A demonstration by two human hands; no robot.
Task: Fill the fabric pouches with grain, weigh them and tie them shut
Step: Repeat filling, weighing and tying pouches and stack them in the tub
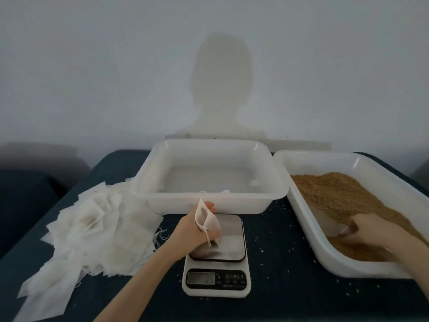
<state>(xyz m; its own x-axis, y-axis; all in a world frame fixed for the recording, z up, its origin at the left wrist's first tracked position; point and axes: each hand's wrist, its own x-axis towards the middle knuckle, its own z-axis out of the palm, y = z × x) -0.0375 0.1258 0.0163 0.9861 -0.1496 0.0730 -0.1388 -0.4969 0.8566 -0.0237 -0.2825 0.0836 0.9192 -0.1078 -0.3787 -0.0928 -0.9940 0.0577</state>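
Both arms come in from the bottom edge, bare forearms, no sleeves showing. The left forearm runs up on a diagonal toward the middle, and the left hand [196,225] sits with the wrist pretty straight, fingers curled around a small pouch [207,221], one fingertip poking out above it and another showing below. The right arm reaches in from the lower right corner at a flatter angle. The right hand [366,228] is turned knuckles-up, fingers bent and dipped into grain [343,196]. Can't really tell what those fingers are closed on, it's too blurry there. The hands are well apart.
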